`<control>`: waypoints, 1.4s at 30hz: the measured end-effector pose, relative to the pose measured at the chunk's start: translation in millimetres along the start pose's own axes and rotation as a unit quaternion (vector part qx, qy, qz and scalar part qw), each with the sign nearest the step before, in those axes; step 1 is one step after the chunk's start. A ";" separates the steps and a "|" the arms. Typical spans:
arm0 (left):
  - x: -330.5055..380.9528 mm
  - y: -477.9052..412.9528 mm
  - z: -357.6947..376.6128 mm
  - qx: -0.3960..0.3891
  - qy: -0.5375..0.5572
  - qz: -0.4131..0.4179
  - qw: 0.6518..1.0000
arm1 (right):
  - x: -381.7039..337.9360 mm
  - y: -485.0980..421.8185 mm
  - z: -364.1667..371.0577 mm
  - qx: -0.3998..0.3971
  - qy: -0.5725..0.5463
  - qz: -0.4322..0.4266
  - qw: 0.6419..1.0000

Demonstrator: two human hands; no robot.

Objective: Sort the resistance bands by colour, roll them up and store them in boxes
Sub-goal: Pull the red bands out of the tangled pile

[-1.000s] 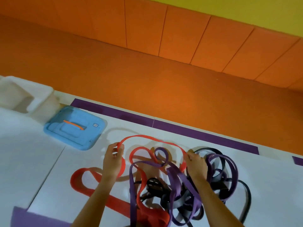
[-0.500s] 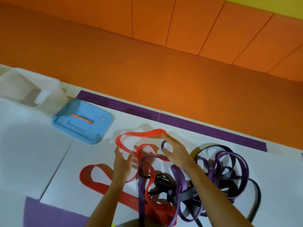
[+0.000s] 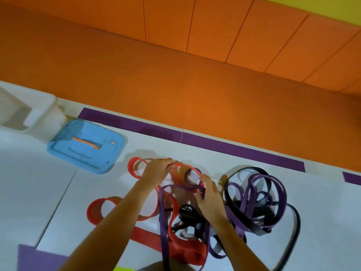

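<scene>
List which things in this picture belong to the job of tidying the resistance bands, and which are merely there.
For the job: red bands, gripped by left hand and right hand; purple bands; black bands; white box; blue lid, probably a box's.

Merely there: orange wall pads; purple floor strip; yellow-green scrap at the bottom edge.

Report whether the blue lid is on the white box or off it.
Off. The blue lid lies flat on the white mat beside the white box, whose top is open.
</scene>
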State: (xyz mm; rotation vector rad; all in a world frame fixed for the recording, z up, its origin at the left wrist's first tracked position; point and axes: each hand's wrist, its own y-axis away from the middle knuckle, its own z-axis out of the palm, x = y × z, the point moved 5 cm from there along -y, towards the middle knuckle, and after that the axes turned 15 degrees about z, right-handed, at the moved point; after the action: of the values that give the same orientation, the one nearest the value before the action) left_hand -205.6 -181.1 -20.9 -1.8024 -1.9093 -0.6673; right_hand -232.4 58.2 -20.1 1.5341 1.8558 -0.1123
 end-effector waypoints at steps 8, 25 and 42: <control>7.6 7.7 0.6 -0.028 0.027 -0.010 0.999 | 16.9 -6.1 16.2 0.014 0.046 0.124 0.991; -11.6 2.7 -28.8 0.128 -0.079 -0.139 0.979 | 53.1 19.8 -39.7 -0.107 -0.233 0.043 0.966; -12.8 119.1 34.5 0.011 -0.050 -0.167 0.985 | 102.7 55.3 -50.6 0.133 -0.119 0.255 0.950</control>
State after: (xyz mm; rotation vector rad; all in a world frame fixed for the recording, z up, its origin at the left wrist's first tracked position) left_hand -85.4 -165.5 -49.8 -1.5414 -2.3056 -0.6712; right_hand -210.7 183.5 -20.8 2.0408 1.2472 -0.3018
